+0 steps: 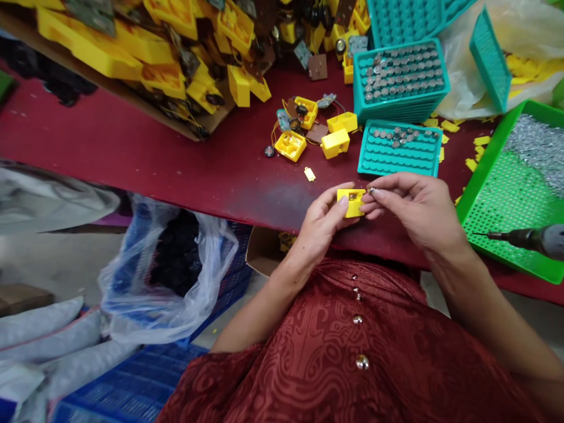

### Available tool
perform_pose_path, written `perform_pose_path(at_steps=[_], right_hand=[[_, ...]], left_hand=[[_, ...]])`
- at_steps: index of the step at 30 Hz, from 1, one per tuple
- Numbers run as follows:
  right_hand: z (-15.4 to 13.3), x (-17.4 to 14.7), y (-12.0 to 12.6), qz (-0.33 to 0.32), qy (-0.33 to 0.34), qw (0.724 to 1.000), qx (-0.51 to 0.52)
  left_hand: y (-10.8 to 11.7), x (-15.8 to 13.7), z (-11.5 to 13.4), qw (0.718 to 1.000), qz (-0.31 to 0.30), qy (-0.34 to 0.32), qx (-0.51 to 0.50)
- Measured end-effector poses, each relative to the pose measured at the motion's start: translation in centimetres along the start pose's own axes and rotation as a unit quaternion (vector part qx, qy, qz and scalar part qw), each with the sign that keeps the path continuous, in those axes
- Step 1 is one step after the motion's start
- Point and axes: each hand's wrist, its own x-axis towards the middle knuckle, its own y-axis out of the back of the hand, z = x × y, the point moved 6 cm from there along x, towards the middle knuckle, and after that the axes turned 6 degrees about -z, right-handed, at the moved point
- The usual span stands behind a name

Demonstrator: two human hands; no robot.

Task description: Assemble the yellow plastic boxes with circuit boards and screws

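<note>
The yellow plastic casing [351, 210] is held just above the near edge of the worktop [264, 197], between the two hands. From the fingertips of the right hand [408, 202] it lies at nine o'clock, just beside them; its face looks nearly square, so no long axis stands out, and its small recess sits towards those fingertips. The left hand [324, 214] is nearer still, its fingers closed on the casing, thumb across the front, forearm coming in from seven o'clock. The right fingers are pinched narrow on a small shiny piece [372, 191], probably a button cell, though too small to be sure; that forearm enters from between four and five o'clock. The teal tray [388, 164] of button cells [399, 136] lies at one o'clock from the casing
</note>
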Motion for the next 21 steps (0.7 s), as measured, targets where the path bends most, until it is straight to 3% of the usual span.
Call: perform_pose_path(at_steps=[3,6,9,13,15,18,21], right_hand=[[-0.2,0.0,-0.3,-0.037,-0.011,0.999,-0.019],[-0.7,0.0,-0.3,-0.03,0.004,0.993,-0.117],[-1.4,0.1,-0.4,0.009,0.027,0.967,-0.252],[-1.7,0.3,-1.4,0.003,0.035,0.925,-0.379],[-1.9,0.3,-1.5,-0.002,0.038,0.917,-0.396],[-2.1,0.3,-0.9,-0.019,0.044,0.934,-0.354],[-2.7,0.4,1.4,0.024,0.063,0.952,-0.298]], left_hand=[[-0.1,0.1,-0.1,1.0,-0.005,-0.007,-0.004],[-0.3,0.1,-0.3,1.0,-0.017,-0.011,0.016],[-0.3,0.0,-0.2,0.997,-0.024,-0.032,0.066],[-0.2,-0.3,0.2,0.988,-0.028,-0.067,0.136],[-0.3,-0.4,0.2,0.989,-0.031,-0.059,0.129],[-0.5,-0.5,-0.3,0.998,-0.043,-0.005,0.044],[-0.7,-0.5,-0.5,0.998,-0.04,0.033,-0.019]])
